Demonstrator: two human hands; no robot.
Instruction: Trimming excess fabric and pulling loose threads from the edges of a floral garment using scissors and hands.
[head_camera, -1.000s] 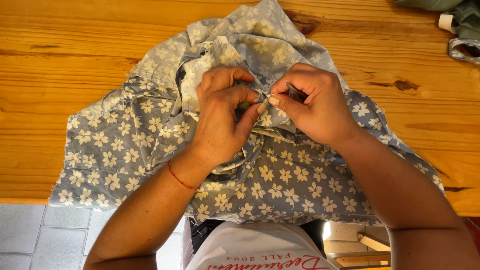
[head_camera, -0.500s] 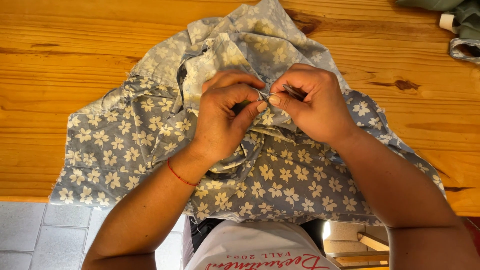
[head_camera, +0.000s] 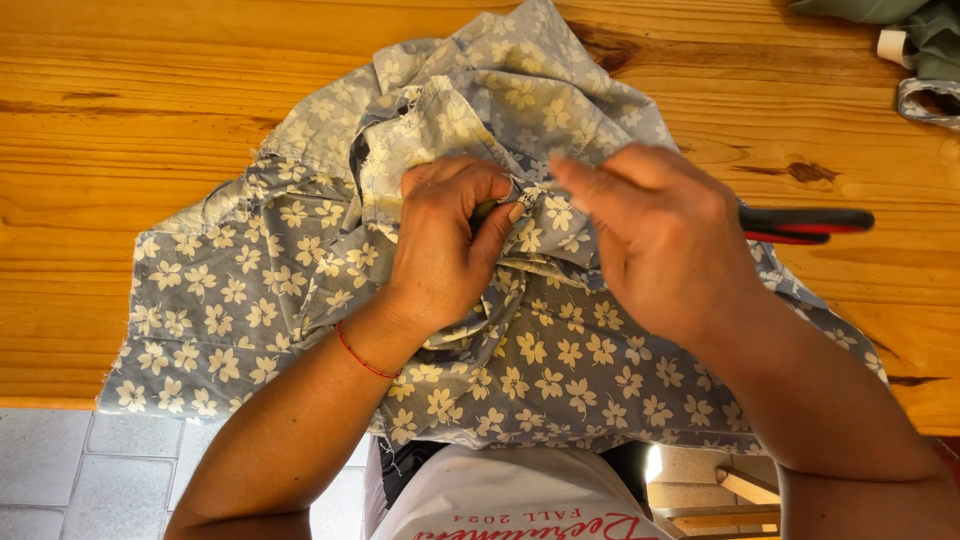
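— Where is the fabric?
— The blue floral garment lies bunched on the wooden table, its near edge hanging over the side.
— And the hands?
— The left hand pinches a raised fold near the middle, fingers clamped on the cloth. The right hand sits just beside it, blurred, fingers curled over a tool with black and red handles that juts out to the right.

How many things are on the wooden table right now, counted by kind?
Blue floral cotton garment: 1
Black-and-red-handled tool: 1
Grey-green cloth pile at the far corner: 1
White spool-like cylinder: 1
Total: 4
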